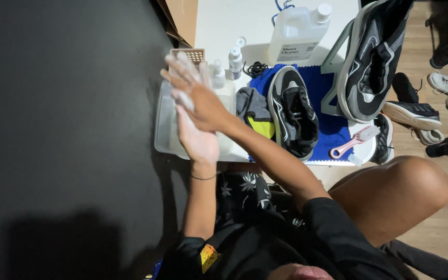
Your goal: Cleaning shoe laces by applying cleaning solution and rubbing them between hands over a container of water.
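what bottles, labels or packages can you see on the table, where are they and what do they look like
Large jug: back of the table, translucent white, white cap, built-in handle.
Jug label: on the jug's front, white rectangle with dark print.
Small bottles: beside the jug, above the clear tub, white with pale caps.
Cardboard box: far left corner, brown.

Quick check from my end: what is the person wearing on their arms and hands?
Both forearms are bare, with black short sleeves ending above the elbows. The left hand has a thin dark band around its wrist. The right hand wears nothing; both hands carry whitish foam or residue on the fingers. No gloves or watch show.
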